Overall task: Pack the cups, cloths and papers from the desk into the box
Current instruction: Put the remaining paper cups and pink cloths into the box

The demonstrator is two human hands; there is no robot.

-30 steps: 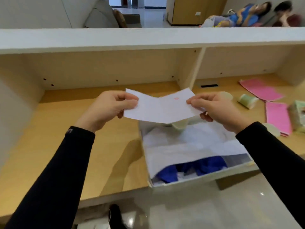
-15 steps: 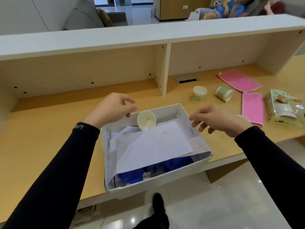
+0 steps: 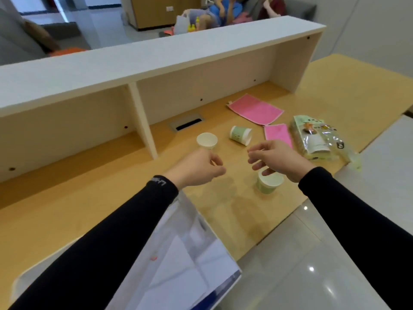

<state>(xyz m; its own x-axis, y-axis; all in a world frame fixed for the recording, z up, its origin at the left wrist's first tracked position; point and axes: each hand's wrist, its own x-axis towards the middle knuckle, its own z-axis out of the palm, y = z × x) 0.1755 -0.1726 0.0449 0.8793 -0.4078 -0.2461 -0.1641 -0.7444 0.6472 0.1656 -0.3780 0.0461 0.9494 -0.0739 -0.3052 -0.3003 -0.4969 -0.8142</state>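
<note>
Left hand (image 3: 196, 167): empty, fingers loosely curled, just short of the upright cup (image 3: 207, 140).
Right hand (image 3: 277, 158): empty, fingers half spread, directly above the near cup (image 3: 269, 181).
Box (image 3: 190, 253): well nearer than the near cup, papers inside, under the left forearm.
Still out: tipped cup (image 3: 241, 135) and pink cloths (image 3: 256, 109) beyond the near cup.
Risk: a hurried grab could topple light cups.
Room: desk edge close beside the near cup; bare desk between hands.

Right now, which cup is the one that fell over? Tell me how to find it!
Find the long white shelf over the wooden desk, then the two pink cloths on the desk under its right end. Just left of them lies the tipped cup, green with a white rim. The other two cups stand upright; only this one is on its side.
</note>
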